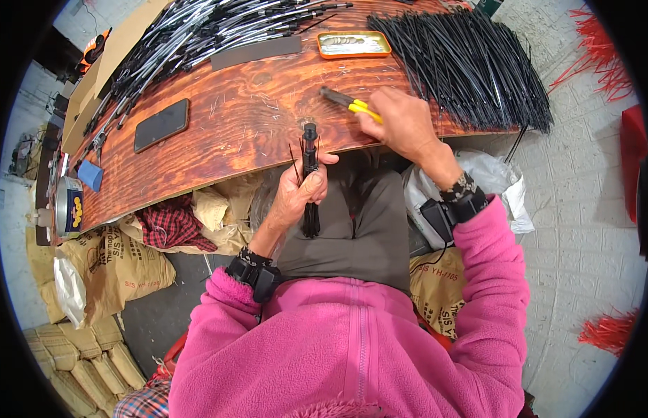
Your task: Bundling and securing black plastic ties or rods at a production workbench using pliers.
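My left hand (303, 196) is closed around a slim black bundle (310, 143), upright at the table's near edge. A round black end tops this bundle, thin black strands stick out beside it, and its lower end hangs below my fist over my lap. To the right, just above the tabletop, my right hand (404, 125) grips pliers (341, 99) with yellow handles and dark jaws. The jaws point up and left, away from the bundle. Whether they are cutters is not plain.
The wooden table (233, 104) carries a phone (161, 125), a shallow yellow-rimmed tin (353, 44) and scattered clippings. A heap of black-and-silver rods (191, 38) lies at the far left, thin black strips (470, 70) at the far right. A round can (69, 203) stands at the left edge.
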`<action>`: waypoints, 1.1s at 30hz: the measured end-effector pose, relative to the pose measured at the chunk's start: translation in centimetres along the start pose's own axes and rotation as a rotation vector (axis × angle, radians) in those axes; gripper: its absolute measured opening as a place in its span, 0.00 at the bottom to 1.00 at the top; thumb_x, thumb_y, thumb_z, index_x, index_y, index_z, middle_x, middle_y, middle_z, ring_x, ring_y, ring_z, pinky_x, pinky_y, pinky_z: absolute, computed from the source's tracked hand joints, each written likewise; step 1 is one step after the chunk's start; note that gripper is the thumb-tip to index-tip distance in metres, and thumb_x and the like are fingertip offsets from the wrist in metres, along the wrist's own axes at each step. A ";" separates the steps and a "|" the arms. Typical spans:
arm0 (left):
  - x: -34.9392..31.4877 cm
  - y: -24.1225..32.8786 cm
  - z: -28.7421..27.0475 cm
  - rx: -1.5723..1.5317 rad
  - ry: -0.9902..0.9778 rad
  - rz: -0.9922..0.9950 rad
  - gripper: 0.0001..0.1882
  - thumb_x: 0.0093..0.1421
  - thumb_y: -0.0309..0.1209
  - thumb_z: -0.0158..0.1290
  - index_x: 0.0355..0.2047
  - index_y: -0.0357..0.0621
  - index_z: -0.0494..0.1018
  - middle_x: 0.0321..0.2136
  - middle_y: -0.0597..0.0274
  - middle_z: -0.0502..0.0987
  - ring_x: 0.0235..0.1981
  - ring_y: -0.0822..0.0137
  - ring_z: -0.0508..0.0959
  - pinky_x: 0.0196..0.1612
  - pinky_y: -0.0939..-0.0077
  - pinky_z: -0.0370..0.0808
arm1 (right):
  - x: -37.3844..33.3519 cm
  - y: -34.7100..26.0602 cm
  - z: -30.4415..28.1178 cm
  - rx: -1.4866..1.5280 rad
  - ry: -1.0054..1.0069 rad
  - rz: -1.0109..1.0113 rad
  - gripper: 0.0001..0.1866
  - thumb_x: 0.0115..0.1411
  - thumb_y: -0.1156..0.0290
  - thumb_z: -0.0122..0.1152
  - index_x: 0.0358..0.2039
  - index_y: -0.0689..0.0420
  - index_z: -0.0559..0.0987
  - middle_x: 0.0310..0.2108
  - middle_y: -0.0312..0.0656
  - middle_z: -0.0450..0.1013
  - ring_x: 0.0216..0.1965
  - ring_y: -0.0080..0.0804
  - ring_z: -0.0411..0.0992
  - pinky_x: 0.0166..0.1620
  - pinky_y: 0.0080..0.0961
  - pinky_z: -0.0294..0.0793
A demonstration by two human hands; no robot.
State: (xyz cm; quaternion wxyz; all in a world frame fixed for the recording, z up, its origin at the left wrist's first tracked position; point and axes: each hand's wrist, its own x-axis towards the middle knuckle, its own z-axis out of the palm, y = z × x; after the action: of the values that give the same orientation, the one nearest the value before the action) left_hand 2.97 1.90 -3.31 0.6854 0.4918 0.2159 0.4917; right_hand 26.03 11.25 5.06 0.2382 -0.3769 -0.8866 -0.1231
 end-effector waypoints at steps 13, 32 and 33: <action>-0.2 -0.1 -0.2 -0.079 0.100 -0.012 0.26 0.68 0.44 0.49 0.57 0.37 0.64 0.19 0.73 0.59 0.21 0.79 0.59 0.27 0.82 0.59 | -6.2 -8.2 -3.5 0.620 -0.421 0.385 0.14 0.62 0.60 0.60 0.32 0.61 0.78 0.25 0.40 0.74 0.25 0.37 0.74 0.30 0.32 0.73; -0.8 -0.4 0.0 -0.128 0.108 -0.033 0.25 0.66 0.42 0.53 0.54 0.34 0.68 0.19 0.74 0.62 0.20 0.79 0.60 0.27 0.81 0.60 | -6.8 -7.9 -3.4 0.235 -0.212 0.166 0.14 0.55 0.58 0.66 0.29 0.56 0.78 0.30 0.38 0.73 0.28 0.36 0.73 0.30 0.32 0.72; -0.8 -0.4 0.0 -0.117 0.108 -0.038 0.25 0.65 0.43 0.53 0.54 0.35 0.68 0.19 0.73 0.62 0.20 0.78 0.60 0.27 0.81 0.60 | -6.9 -7.8 -3.2 0.221 -0.210 0.155 0.14 0.55 0.57 0.66 0.29 0.56 0.78 0.29 0.39 0.74 0.27 0.36 0.73 0.28 0.32 0.72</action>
State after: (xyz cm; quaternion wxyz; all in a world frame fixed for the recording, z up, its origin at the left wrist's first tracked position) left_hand 2.78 1.18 -3.85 0.7094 0.4197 0.2329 0.5161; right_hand 25.53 0.41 4.00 0.1928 -0.4262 -0.8832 0.0341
